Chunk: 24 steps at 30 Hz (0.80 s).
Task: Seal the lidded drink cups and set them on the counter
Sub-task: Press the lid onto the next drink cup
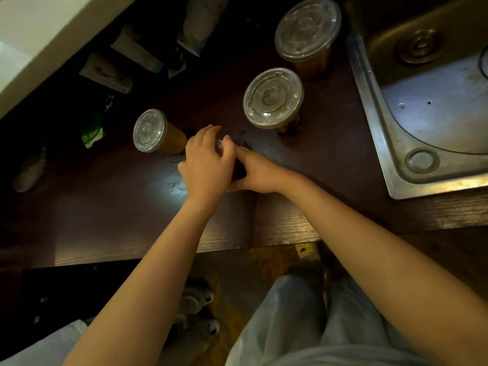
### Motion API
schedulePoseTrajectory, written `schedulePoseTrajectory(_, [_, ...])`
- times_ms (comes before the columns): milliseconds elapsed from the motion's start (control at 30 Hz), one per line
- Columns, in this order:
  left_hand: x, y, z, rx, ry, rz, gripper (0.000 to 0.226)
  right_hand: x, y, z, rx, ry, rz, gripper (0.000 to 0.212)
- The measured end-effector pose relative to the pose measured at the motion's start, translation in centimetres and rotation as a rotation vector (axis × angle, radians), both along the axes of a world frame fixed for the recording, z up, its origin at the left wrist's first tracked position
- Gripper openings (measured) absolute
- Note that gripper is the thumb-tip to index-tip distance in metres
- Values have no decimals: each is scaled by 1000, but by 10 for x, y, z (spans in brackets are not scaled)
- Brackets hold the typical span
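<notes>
Both hands meet on one drink cup (239, 170) standing on the dark wooden counter (111, 220). My left hand (207, 161) lies flat over its lid, of which only a clear sliver shows. My right hand (257, 171) wraps the cup's dark side from the right. Three other lidded cups of brown drink stand on the counter: one to the left (151, 130), one behind the hands (273, 97), one at the far back (307, 27). Their clear lids are on.
A steel sink (390, 143) is set into the counter at the right, its drain at the top. Beyond the counter's far edge stand stacks of paper cups (105, 73) and a green packet (91, 130). The counter's near edge runs just below my forearms.
</notes>
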<state>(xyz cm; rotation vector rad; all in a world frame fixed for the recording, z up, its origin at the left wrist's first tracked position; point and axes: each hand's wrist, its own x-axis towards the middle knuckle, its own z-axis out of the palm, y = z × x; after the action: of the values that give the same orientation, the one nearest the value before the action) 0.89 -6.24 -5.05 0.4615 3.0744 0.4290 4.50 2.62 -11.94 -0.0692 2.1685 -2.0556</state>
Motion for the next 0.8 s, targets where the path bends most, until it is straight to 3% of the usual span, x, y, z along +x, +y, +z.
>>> schedulePoseTrajectory(333, [-2, -1, 3, -30, -20, -26, 37, 2, -5, 3, 46, 13, -87, 83])
schedulePoseTrajectory(533, [-9, -4, 28, -75, -137, -95, 40, 10, -7, 25, 56, -37, -117, 75])
schedulePoseTrajectory(667, [-23, -2, 83, 82, -129, -192, 47, 9, -4, 67, -73, 29, -210, 71])
schedulePoseTrajectory(800, [-29, 1, 143, 275, -20, -333, 35, 7, 8, 123, -165, 124, -229, 65])
